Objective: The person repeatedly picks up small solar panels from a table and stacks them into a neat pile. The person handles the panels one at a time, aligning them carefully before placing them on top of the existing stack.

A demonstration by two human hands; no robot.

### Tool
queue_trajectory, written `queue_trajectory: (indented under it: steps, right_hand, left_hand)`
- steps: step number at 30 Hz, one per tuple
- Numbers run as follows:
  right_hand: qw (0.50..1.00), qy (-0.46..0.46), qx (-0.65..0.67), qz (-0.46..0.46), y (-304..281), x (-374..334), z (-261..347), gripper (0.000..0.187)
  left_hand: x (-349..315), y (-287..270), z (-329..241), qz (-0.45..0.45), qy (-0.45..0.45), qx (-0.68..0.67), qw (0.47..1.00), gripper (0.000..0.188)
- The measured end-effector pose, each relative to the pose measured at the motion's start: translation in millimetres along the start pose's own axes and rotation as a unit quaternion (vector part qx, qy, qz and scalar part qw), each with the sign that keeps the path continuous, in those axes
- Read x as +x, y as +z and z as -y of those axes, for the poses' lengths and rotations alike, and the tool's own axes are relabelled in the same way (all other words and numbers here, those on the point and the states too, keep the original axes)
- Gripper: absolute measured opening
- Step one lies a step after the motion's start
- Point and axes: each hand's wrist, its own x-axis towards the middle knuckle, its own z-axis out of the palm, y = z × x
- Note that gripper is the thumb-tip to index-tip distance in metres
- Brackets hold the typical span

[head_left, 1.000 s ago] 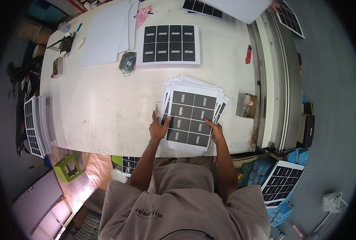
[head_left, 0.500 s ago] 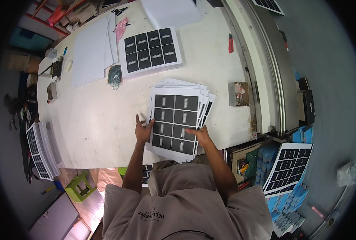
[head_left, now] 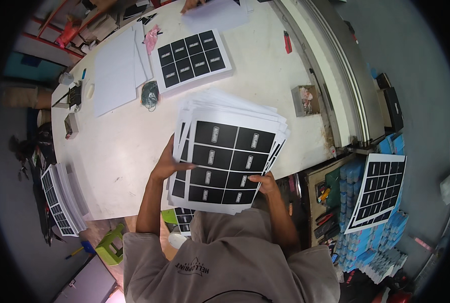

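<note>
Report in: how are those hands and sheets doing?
Left hand and right hand gripping printed sheets, opposite sides. Edges uneven. Neater printed pile beyond, on table; nothing seen blocking either hand.

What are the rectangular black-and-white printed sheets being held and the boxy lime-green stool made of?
Printed sheets: probably paper or thin card, matte-looking; thin, fanned edges and no strong glare suggest it. Stool: likely moulded plastic, from its even colour and smooth-looking faces; gloss unclear.
</note>
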Motion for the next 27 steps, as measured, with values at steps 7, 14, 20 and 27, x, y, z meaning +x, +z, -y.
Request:
queue_trajectory:
  steps: [7,14,20,27]
  right_hand:
    - [0.991,0.002,0.137,-0.003,-2.3,-9.9,-66.2,0.061]
    - [0.903,0.157,-0.353,-0.187,-35.1,-45.9,-56.5,0.043]
    - [0.731,-0.180,-0.640,-0.154,83.1,-103.8,53.9,0.048]
    - [0.503,-0.252,-0.817,0.125,157.6,-34.3,114.2,0.090]
  left_hand:
    - [-13.0,53.0,-125.5,0.068,-0.002,0.159,0.985,0.126]
    - [-29.5,126.1,-67.7,0.180,0.105,0.487,0.848,0.104]
    - [-33.5,138.7,-48.2,0.078,0.086,0.527,0.842,0.103]
    - [-59.8,151.9,-14.3,0.024,0.109,0.557,0.823,0.105]
